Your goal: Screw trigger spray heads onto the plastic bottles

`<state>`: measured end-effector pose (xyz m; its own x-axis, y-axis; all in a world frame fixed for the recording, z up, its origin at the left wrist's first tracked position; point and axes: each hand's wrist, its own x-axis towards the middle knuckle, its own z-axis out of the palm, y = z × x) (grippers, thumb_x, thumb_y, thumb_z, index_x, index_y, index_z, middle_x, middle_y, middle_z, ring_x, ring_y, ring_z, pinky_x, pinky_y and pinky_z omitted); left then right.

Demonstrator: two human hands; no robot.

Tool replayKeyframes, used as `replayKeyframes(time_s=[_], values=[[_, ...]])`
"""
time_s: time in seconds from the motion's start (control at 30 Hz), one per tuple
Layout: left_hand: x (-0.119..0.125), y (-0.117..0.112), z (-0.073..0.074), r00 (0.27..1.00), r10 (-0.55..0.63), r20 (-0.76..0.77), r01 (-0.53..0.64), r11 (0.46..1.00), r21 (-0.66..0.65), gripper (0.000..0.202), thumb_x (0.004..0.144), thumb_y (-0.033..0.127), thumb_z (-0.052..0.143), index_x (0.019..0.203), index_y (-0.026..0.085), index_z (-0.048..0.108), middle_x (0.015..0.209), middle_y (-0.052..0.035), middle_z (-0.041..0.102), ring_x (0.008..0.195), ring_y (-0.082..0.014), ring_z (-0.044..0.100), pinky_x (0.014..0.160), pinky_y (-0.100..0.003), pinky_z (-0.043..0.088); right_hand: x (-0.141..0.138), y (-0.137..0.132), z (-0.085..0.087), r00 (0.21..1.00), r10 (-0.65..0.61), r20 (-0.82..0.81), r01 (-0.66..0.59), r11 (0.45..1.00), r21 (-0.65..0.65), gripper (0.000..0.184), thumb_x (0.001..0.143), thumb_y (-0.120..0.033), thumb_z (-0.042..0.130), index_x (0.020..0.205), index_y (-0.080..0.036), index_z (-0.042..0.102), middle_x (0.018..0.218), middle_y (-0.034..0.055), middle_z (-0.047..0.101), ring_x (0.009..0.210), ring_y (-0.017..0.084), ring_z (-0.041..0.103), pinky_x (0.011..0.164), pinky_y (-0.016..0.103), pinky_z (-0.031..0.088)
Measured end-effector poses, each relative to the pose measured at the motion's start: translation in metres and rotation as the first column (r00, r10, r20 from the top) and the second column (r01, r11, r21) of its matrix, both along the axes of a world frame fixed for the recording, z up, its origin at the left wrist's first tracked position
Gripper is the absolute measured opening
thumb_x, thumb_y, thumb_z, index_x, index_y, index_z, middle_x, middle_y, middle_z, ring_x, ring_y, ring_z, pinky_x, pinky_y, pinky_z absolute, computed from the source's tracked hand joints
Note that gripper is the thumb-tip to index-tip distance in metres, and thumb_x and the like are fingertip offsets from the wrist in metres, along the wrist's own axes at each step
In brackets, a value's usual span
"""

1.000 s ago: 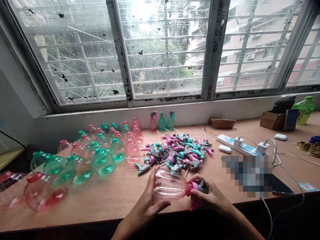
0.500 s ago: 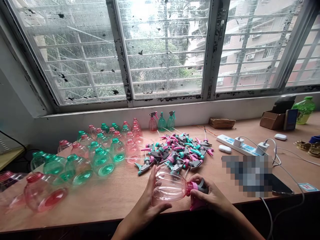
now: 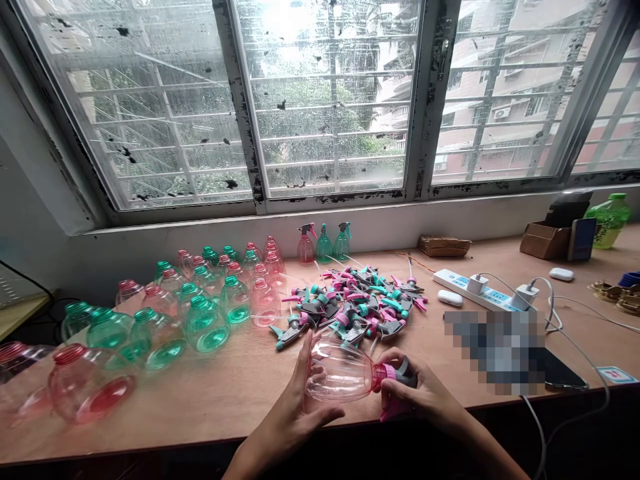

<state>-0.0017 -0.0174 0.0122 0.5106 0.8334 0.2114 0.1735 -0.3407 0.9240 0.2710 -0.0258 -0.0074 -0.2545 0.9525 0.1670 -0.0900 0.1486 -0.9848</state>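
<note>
Pink clear bottle [image 3: 339,373], one: lower centre of frame, on its side between the hands, base left, neck right. Pink-and-grey sprayer head [image 3: 404,375], one: on the bottle's neck.

Left hand [image 3: 295,407]: fingers spread, loosely cupping the base end; thumb stretched along the near side, its contact unclear.

Right hand [image 3: 425,393]: thumb and fingers pinching the sprayer head about its pink collar; some fingers hidden.

Change: highlights along the bottle have shifted over the last half second; hands almost unmoved. Judged a slight turn of the body against the head, joint probably near tight.

Loose sprayer heads [image 3: 353,307], heap: centre. Open bottles [image 3: 206,327], pink and green: left. Capped spray bottles [image 3: 324,243], three: beyond the heap.
</note>
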Motion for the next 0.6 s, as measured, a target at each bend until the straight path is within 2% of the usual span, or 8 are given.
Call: replayKeyframes(time_s=[0.1,0.17,0.3,0.4,0.53,0.6], values=[[-0.0015,-0.0005,0.0029,1.000,-0.022,0.013,0.022,0.998,-0.058,0.104,0.091,0.045,0.070,0.158,0.043,-0.009,0.171,-0.0042,0.001,0.147,-0.0340,0.035,0.121,-0.053,0.033,-0.0005,-0.0002,0.0015,1.000,-0.006,0.005,0.006,1.000,0.007,0.035,0.082,-0.045,0.080,0.099,-0.019,0.064,0.079,0.0019,0.073,0.068,0.019,0.067,0.065,0.030,0.050],[-0.0009,0.0003,0.0027,0.999,-0.028,0.039,0.030,0.998,-0.058,0.103,0.091,0.045,0.071,0.158,0.041,-0.006,0.171,-0.0051,0.003,0.150,-0.0340,0.031,0.121,-0.052,0.033,-0.0006,0.0002,0.0024,1.000,-0.009,0.006,0.008,1.000,0.010,0.035,0.082,-0.045,0.081,0.098,-0.019,0.064,0.079,0.0018,0.073,0.068,0.019,0.067,0.065,0.030,0.049],[0.0021,0.0037,-0.0022,0.999,-0.002,0.049,0.001,1.000,0.021,0.099,0.091,0.041,0.071,0.159,0.040,-0.001,0.171,-0.0055,0.005,0.155,-0.0332,0.018,0.124,-0.052,0.027,-0.0002,0.0012,0.0024,1.000,-0.003,0.011,0.003,1.000,0.006,0.036,0.082,-0.045,0.080,0.099,-0.019,0.063,0.076,0.0019,0.074,0.067,0.020,0.068,0.065,0.031,0.050],[0.0025,0.0057,-0.0058,1.000,0.005,0.012,-0.006,0.996,0.092,0.094,0.094,0.043,0.065,0.159,0.041,-0.003,0.171,-0.0053,0.005,0.156,-0.0308,0.014,0.126,-0.052,0.018,0.0002,0.0010,0.0013,1.000,-0.003,0.014,0.003,1.000,0.002,0.037,0.081,-0.046,0.080,0.099,-0.018,0.063,0.077,0.0025,0.074,0.068,0.021,0.069,0.065,0.031,0.050],[0.0011,0.0040,-0.0030,0.999,0.018,-0.040,-0.014,0.995,0.099,0.107,0.090,0.045,0.070,0.158,0.039,-0.012,0.172,-0.0074,0.002,0.157,-0.0310,0.010,0.127,-0.053,0.013,-0.0006,-0.0001,0.0021,1.000,-0.012,0.012,0.012,1.000,-0.006,0.038,0.080,-0.046,0.081,0.099,-0.018,0.063,0.076,0.0018,0.074,0.065,0.020,0.069,0.064,0.031,0.050],[0.0005,0.0021,0.0004,0.999,0.015,-0.042,-0.011,0.995,0.096,0.107,0.090,0.047,0.070,0.159,0.036,-0.010,0.172,-0.0082,0.003,0.157,-0.0319,0.008,0.127,-0.053,0.010,-0.0015,-0.0006,0.0038,1.000,-0.008,0.009,0.008,1.000,-0.013,0.037,0.081,-0.046,0.080,0.099,-0.019,0.063,0.073,0.0011,0.074,0.063,0.020,0.069,0.063,0.031,0.050]])
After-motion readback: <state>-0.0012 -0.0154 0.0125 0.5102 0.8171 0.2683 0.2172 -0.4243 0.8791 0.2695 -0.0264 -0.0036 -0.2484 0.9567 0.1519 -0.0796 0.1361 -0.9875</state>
